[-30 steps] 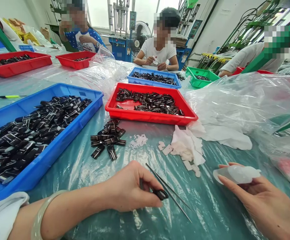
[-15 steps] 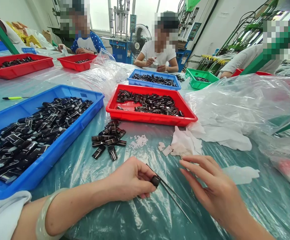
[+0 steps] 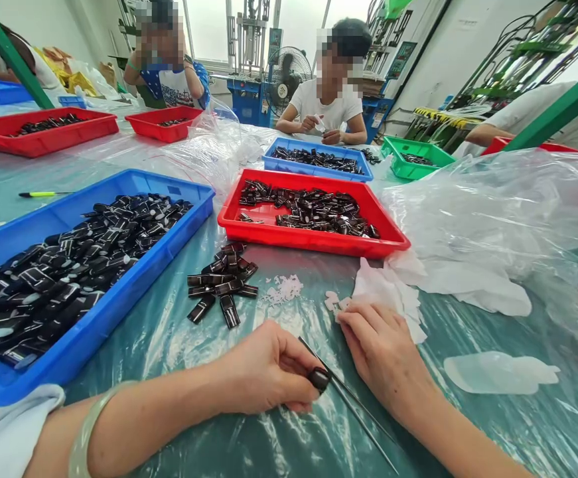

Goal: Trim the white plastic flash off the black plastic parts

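Note:
My left hand [image 3: 263, 368] rests on the plastic-covered table, fingers pinched round a small black part [image 3: 319, 378]. Thin metal tweezers [image 3: 353, 401] lie on the table just right of it, pointing toward me. My right hand [image 3: 383, 355] lies palm down with fingers stretched toward a white cloth [image 3: 385, 292] and small white scraps [image 3: 332, 301]; it holds nothing that I can see. A small pile of black parts [image 3: 221, 285] sits ahead of my left hand.
A blue tray [image 3: 94, 312] full of black parts stands at left, a red tray [image 3: 313, 239] ahead. A clear plastic piece [image 3: 498, 373] lies at right, below a big crumpled plastic bag [image 3: 507, 212]. Other people work at the far side with more trays.
My right hand put down the clear plastic piece at right and moved left and forward to the white cloth. My left hand kept hold of the black part.

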Motion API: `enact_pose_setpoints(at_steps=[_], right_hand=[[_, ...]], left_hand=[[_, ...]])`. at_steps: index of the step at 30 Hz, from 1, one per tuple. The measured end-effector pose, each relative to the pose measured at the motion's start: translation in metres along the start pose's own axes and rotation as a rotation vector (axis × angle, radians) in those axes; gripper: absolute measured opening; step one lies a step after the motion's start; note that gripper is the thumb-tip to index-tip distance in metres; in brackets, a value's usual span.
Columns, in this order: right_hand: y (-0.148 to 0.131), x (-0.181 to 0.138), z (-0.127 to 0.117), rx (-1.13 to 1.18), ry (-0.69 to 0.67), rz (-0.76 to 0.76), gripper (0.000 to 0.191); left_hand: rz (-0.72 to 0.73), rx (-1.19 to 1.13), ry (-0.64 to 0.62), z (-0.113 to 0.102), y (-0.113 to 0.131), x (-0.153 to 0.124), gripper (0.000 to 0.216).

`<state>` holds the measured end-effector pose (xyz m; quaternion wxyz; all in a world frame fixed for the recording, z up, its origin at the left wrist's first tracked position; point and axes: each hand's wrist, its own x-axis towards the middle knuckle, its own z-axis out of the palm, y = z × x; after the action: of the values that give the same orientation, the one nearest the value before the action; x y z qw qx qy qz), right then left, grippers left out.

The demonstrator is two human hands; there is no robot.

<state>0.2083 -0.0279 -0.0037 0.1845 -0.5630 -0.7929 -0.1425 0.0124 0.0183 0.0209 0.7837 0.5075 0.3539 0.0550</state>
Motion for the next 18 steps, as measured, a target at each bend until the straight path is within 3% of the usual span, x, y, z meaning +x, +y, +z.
enact_pose_setpoints(at_steps=[7,18], right_hand=[[-0.0024,-0.0039,-0.0016,0.080,0.017,0.013,0.015],[-0.0044,-0.0050,-0.0033,0.200,0.046,0.087,0.016]], left_hand=[[0.110,0.280,0.030,-0.0013,-0.0062,-0.0006,0.029],[0.093,0.286,0.035,-0.0011,-0.0035,-0.0010,0.028]])
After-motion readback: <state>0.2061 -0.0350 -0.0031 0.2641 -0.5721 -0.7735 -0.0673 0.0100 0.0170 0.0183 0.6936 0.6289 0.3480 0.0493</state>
